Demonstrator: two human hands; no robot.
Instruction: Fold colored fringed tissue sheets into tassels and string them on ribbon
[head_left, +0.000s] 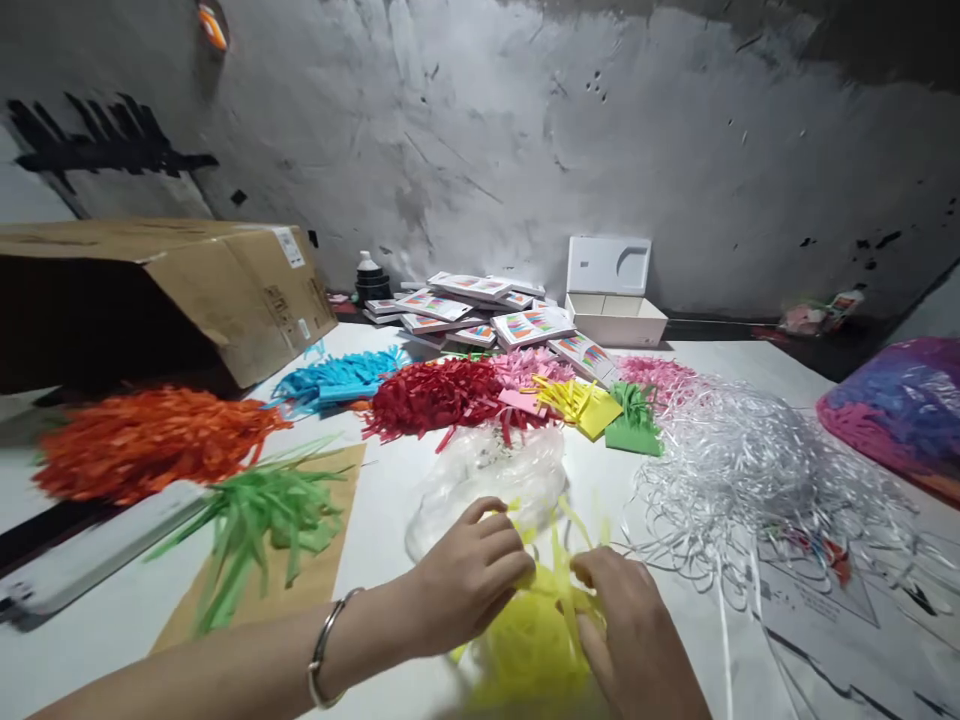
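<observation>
Yellow paper strips (529, 650) lie in a blurred bunch at the bottom centre, between and below my hands. My left hand (480, 570), with a silver bangle at its wrist, is closed over the upper left of the strips, its fingers curled. On the right side my right hand (626, 625) pinches the same yellow bunch between thumb and fingers, and a few strips stick up between the hands. Just beyond them rests a clear plastic bag (491, 475). Green strips (274, 510) are spread over a brown sheet (330, 575) to the left.
Orange strips (150, 440) and a cardboard box (255, 300) are at the left. Blue (337, 378), red (442, 395) and other coloured bundles line the middle. Behind them stand piled flat boxes (472, 305) and an open white box (615, 318). White strings (757, 450) spread at the right.
</observation>
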